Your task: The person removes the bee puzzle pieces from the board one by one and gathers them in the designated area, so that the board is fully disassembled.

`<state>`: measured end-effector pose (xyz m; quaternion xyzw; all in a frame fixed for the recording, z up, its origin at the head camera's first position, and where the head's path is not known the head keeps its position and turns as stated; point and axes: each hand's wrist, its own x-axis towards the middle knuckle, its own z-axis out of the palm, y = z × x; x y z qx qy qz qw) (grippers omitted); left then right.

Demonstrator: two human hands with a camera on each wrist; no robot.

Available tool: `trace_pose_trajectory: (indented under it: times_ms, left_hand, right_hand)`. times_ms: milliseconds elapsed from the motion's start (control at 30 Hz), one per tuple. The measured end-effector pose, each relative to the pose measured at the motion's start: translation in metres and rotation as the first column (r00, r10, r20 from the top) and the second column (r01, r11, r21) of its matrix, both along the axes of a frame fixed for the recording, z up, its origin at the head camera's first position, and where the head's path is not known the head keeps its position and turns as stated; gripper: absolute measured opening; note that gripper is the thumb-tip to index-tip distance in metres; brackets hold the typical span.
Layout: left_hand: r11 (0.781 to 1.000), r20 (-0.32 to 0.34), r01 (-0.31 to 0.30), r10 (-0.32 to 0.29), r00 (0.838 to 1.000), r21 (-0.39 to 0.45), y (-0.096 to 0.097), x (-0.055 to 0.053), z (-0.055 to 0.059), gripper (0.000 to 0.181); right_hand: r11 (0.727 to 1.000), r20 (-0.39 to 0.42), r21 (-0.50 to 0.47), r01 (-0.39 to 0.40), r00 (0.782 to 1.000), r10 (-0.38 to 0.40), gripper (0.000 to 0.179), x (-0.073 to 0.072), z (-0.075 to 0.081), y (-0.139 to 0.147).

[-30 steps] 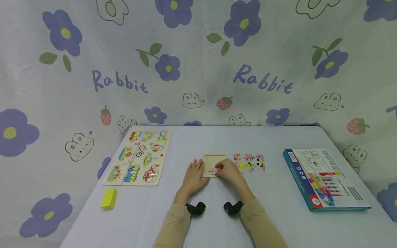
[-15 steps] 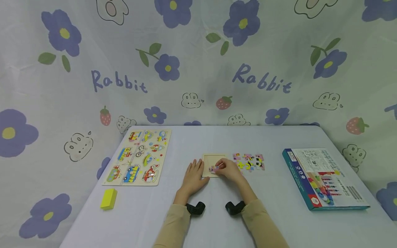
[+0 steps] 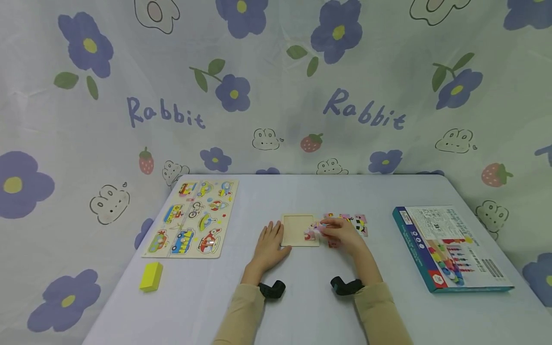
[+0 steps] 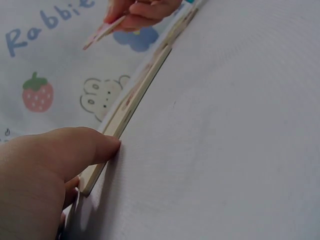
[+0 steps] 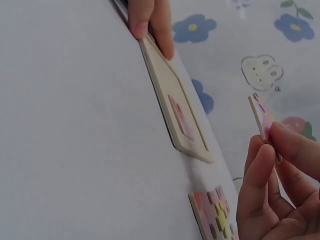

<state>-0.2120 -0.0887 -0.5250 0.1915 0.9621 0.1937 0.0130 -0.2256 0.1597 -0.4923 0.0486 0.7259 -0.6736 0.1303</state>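
Observation:
My right hand (image 3: pixel 345 234) pinches a small pink jigsaw piece (image 5: pixel 262 117) between thumb and fingers, raised above the right side of a shallow wooden puzzle tray (image 3: pixel 297 230). One pinkish piece (image 5: pixel 181 117) lies inside that tray, at its near right corner. Against the tray's left side rests my left hand (image 3: pixel 268 247), its fingers straight and its thumb touching the near edge by the corner. Several loose jigsaw pieces (image 3: pixel 361 225), pink with yellow and black, lie to the right of the tray, partly hidden beneath my right hand.
A wooden board with vehicle pictures (image 3: pixel 191 220) lies at the left, with a yellow block (image 3: pixel 151 276) in front of it. At the right is a flat boxed set (image 3: pixel 457 249) with a teal edge. A printed curtain (image 3: pixel 276 86) hangs behind the table.
My right hand has moved right and lifted from the tray with the jigsaw piece, now partly covering the loose pieces. A piece shows at the tray's right corner. My left hand has stayed put.

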Motion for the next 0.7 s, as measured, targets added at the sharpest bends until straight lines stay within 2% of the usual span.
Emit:
trace_pose_trajectory:
  times_ms: [167,267,467,600,700]
  left_hand:
    - [1.000,0.000,-0.001,0.001,1.000,0.003,0.000,0.001,0.002,0.074]
    - [1.000,-0.004,-0.001,0.001,1.000,0.005,0.000,0.002,0.003,0.074]
    - [1.000,-0.005,0.000,0.000,1.000,0.009,0.000,0.002,0.002,0.074]
    - [1.000,-0.009,0.003,-0.003,1.000,0.012,0.001,0.002,0.002,0.073]
    - [1.000,-0.014,0.004,-0.004,1.000,0.020,0.001,0.002,0.002,0.073]
  right_hand:
    - [0.998,0.006,-0.059,0.026,1.000,-0.026,0.045,0.006,0.004,0.022]
    - [0.997,0.001,-0.061,0.050,0.999,-0.050,0.047,0.011,0.008,0.035]
    - [0.993,0.051,0.010,0.119,0.992,-0.119,0.044,0.021,0.012,0.055]
    - [0.988,0.085,0.107,0.108,0.989,-0.117,0.042,0.028,0.011,0.063]
    - [0.975,0.107,0.191,0.117,0.984,-0.140,0.038,0.032,0.010,0.066]
